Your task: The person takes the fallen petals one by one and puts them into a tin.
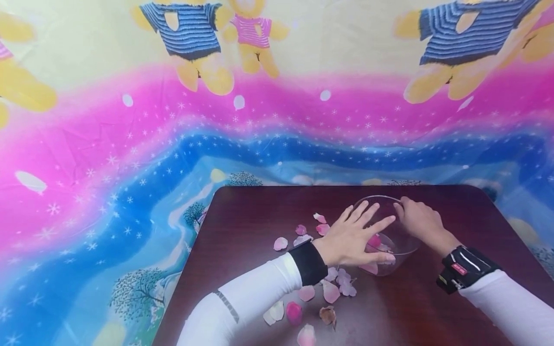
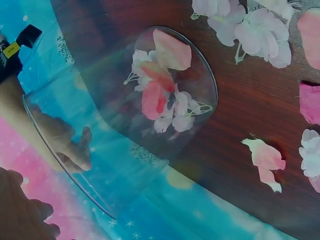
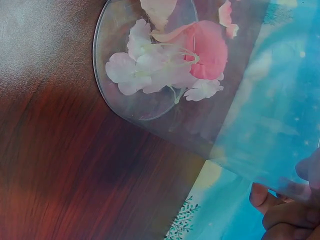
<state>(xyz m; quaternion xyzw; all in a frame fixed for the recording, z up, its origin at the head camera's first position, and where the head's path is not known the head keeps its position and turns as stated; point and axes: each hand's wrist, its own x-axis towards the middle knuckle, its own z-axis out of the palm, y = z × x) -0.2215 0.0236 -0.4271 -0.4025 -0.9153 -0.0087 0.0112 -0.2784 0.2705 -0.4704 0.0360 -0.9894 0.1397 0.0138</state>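
I see the clear round glass bowl [image 1: 391, 235] right of centre in the head view, on the dark brown wooden table [image 1: 433, 307]. My left hand [image 1: 357, 235] lies over its near rim, fingers straight and spread wide. My right hand [image 1: 417, 218] curls around the far rim. Pink and white fabric petals [image 2: 162, 97] lie inside; more loose petals [image 1: 320, 290] are scattered lower centre.

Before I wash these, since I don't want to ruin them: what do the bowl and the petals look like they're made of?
The bowl looks like clear glass or hard plastic: fully see-through, thin glossy rim; which one I cannot tell. The petals look like fabric, probably artificial: matte pink and white, with pale stiff stems joining the white clusters.
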